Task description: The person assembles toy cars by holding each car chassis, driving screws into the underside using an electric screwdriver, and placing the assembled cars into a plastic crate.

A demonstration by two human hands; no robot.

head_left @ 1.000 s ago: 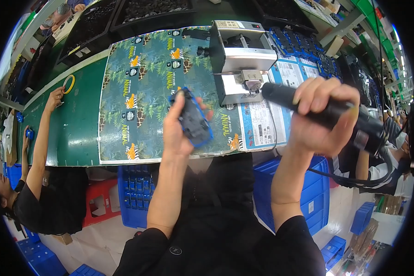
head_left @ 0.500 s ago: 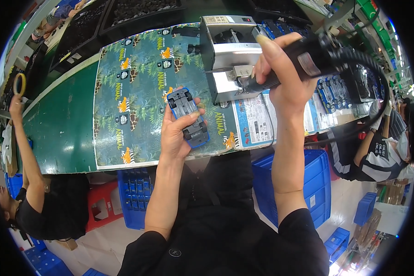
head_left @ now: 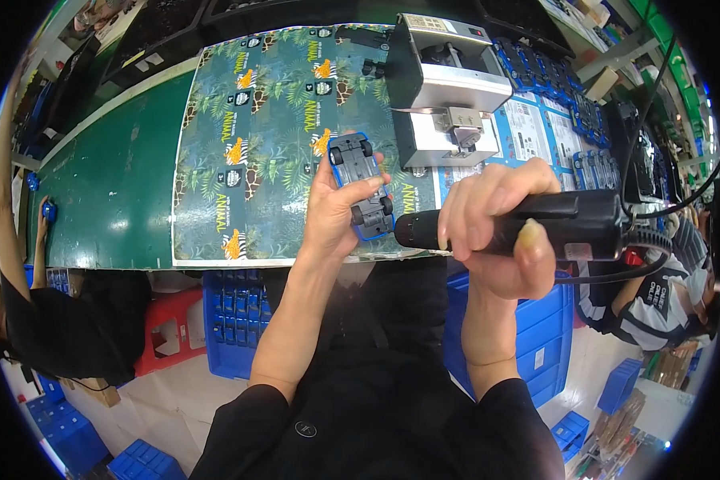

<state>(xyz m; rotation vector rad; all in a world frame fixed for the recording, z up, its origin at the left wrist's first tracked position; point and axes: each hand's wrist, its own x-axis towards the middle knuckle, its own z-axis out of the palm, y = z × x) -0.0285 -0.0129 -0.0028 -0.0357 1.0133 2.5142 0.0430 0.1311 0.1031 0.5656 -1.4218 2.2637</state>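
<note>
My left hand point(head_left: 328, 214) is closed round a toy car point(head_left: 358, 164), which lies upside down with its grey underside and black wheels showing and a blue body edge around it. The thumb rests across the underside. In my right hand point(head_left: 500, 228) is a black electric screwdriver point(head_left: 580, 216) with a cable at its rear. It lies nearly level, its nose pointing left at the lower end of the car; the bit is not clearly visible, so I cannot tell whether it touches. Beyond stands a metal screw feeder point(head_left: 448, 84).
A printed animal-pattern sheet point(head_left: 280, 104) covers part of the green table point(head_left: 112, 192). Several blue toy cars point(head_left: 596, 172) stand at the right. Blue crates point(head_left: 228, 360) sit below the table edge. A co-worker point(head_left: 72, 328) is at the left, another point(head_left: 664, 296) at the right.
My right hand has brought the screwdriver from the screw feeder down and toward me, to beside the car. My left hand still holds the car. The view has shifted a little.
</note>
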